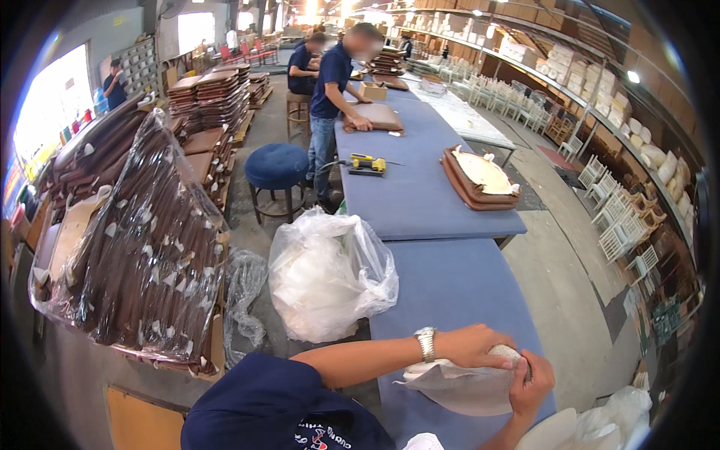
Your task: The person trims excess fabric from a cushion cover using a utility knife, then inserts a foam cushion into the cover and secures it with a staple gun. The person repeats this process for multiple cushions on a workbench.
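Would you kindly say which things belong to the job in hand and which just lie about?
In the work:
- whitish sheet, held by left hand and right hand
- blue table beneath

Apparently lying about:
- yellow power tool
- round blue stool
- filled plastic bag

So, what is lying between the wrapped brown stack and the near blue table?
In the head view, a clear bag with white material inside shows between the wrapped brown stack and the near blue table; crumpled film lies beside the stack.
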Available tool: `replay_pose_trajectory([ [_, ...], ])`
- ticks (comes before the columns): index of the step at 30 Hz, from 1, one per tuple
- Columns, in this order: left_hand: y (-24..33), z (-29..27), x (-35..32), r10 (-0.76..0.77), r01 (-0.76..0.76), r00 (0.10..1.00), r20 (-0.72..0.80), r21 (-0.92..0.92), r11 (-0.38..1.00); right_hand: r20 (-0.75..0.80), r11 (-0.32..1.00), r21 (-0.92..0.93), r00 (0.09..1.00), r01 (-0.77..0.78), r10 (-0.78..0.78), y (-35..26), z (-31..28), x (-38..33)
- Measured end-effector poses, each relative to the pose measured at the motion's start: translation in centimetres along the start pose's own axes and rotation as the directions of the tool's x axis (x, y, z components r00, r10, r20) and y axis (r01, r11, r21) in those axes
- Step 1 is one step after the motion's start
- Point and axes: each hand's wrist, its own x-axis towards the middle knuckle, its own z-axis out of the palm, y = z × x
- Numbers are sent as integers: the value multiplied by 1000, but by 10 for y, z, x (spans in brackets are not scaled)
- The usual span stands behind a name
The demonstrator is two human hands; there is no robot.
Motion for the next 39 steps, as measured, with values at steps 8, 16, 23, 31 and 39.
replay_pose_trajectory([
  [8, -16, 13, -7, -14, 7, 993, -117, -58, 998, -107, 868, 355, 907, -348, 407, 41, 17, -54],
  [16, -10, 61, 0, 115, -84, 958, -262, 126, 988, -133, 514, 700, 616, -496, 776, 136, 45, -119],
  [23, -32, 62, -2, -75, 11, 966, -249, -248, 969, -72, 391, 677, 473, -623, 878, 113, 96, -126],
  [31, -133, 121, -107, -272, 226, 949, -159, -257, 940, 70, -1, 746, 78, -666, 994, 76, 217, -239],
  [39, -20, 103, 90, -401, 386, 916, -14, 302, 872, 188, -41, 534, 72, -844, 980, 27, 178, -217],
])
